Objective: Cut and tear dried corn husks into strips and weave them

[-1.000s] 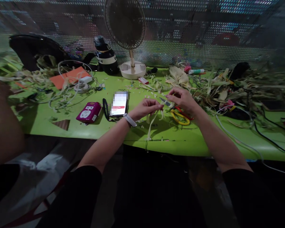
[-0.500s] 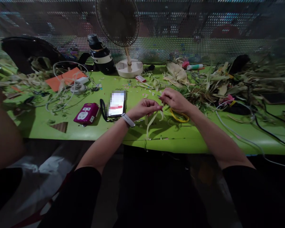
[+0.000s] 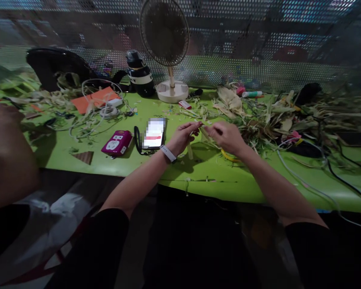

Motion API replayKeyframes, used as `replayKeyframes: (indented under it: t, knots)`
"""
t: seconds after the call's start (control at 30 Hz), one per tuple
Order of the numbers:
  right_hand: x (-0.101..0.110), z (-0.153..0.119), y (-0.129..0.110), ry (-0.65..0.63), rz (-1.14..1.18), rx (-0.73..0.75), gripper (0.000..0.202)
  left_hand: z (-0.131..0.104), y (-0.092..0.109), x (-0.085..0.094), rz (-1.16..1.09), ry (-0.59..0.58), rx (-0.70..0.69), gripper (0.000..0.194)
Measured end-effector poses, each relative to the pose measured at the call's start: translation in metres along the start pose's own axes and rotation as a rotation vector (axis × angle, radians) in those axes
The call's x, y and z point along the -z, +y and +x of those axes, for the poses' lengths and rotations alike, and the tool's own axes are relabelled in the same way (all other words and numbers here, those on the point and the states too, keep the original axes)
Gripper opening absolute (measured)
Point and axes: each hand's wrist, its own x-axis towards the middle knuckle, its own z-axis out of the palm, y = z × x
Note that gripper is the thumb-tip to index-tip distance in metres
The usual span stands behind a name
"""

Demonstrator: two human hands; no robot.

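Note:
My left hand (image 3: 185, 136), with a pale band on its wrist, is held over the table and pinches a thin pale strip of plant leaf (image 3: 190, 152) between thumb and fingertips. Close beside it on the right, my right hand (image 3: 227, 136) is closed, its fingers curled on the strip near the left fingertips. Part of the strip hangs below the left hand; the rest is hidden by the fingers. A yellow ring-shaped item (image 3: 229, 156) lies on the green table (image 3: 156, 168) under my right hand.
A lit phone (image 3: 154, 134) and a magenta box (image 3: 117, 143) lie left of my hands. Behind stand a fan (image 3: 172, 93) and a dark bottle (image 3: 140, 80). Dried leaves (image 3: 230, 100) and cables (image 3: 307, 180) spread right. Another person's arm (image 3: 10, 156) is at far left.
The camera view has shifted, moving the table items rightward in the picture. My right hand has turned its fingers lower, and the long hanging end of the strip now shows less.

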Motion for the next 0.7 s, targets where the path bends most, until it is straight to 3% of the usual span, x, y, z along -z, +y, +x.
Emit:
replayKeyframes:
  t: [0.2,0.53,0.7]
  knots:
    - [-0.028,-0.007,0.005,-0.062,-0.106,-0.055,0.047,0.000,-0.002,-0.002,-0.008,0.032,-0.007,0.025]
    - [-0.019,-0.002,0.003,-0.094,0.156,-0.148,0.040,0.002,-0.006,-0.005,0.011,0.163,-0.092,0.022]
    - [-0.013,0.001,0.012,-0.011,0.243,-0.233,0.040,0.004,-0.005,-0.001,-0.069,0.046,0.060,0.023]
